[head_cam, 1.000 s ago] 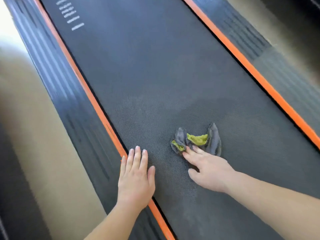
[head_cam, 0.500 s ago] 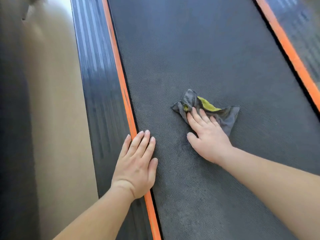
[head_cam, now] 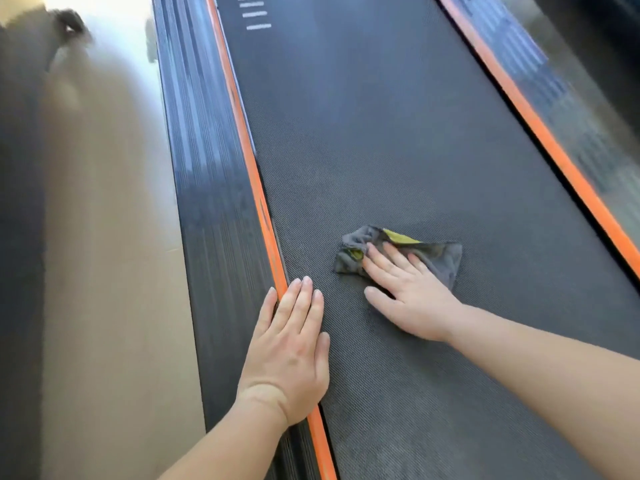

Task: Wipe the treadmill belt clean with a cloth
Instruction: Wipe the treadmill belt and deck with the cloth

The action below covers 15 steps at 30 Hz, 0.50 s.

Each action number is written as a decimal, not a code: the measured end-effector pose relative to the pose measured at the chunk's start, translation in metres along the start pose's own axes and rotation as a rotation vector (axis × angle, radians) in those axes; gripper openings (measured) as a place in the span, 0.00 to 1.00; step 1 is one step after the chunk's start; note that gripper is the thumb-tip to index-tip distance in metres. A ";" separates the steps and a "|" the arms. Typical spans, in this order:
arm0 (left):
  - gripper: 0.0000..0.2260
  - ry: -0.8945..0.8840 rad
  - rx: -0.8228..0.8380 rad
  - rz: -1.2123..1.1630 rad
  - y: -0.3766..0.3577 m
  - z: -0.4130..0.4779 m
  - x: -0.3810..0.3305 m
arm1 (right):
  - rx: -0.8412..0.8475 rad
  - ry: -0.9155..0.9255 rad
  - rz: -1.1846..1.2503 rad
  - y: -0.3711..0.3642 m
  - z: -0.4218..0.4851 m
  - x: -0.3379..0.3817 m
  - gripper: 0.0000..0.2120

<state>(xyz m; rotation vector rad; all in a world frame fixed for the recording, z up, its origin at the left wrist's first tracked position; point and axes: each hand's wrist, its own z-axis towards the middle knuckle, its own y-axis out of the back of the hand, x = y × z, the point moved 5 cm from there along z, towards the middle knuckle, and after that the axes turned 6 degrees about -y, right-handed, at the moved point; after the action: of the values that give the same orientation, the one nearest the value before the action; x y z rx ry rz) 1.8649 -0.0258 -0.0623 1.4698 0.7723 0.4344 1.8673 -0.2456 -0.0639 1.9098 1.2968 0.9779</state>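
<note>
Right hand (head_cam: 412,303) presses cloth (head_cam: 398,252) on belt (head_cam: 398,150)

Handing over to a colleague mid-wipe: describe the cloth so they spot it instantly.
Find the dark treadmill belt between two orange strips. Near its middle, under the right hand, lies a crumpled grey cloth. Its yellow-green patch is the only bright colour on the belt.

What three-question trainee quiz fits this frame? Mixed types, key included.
1. True or false: the right hand presses straight fingers on the crumpled grey-and-yellow cloth.
2. The left hand rests: A) flat across the left orange edge strip and black textured treadmill belt; B) on the cloth; C) in mid-air.
3. Fill in: the cloth lies nearer the ___ orange strip.
Key: 1 true; 2 A; 3 left.
</note>
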 end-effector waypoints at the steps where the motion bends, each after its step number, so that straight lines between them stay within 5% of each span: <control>1: 0.28 0.003 -0.017 -0.004 0.000 0.000 0.000 | -0.040 -0.026 0.025 0.007 0.023 0.006 0.30; 6: 0.28 -0.006 -0.086 0.001 -0.005 -0.001 0.003 | -0.181 -0.044 0.056 0.012 0.055 0.023 0.27; 15: 0.34 0.113 -0.140 0.021 0.008 -0.011 -0.001 | -0.165 0.083 0.126 -0.024 -0.069 0.010 0.27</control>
<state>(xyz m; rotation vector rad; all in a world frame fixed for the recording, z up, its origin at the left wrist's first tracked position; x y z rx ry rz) 1.8581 -0.0184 -0.0535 1.3321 0.7999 0.5801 1.7996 -0.2224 -0.0447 1.8583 1.1147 1.2013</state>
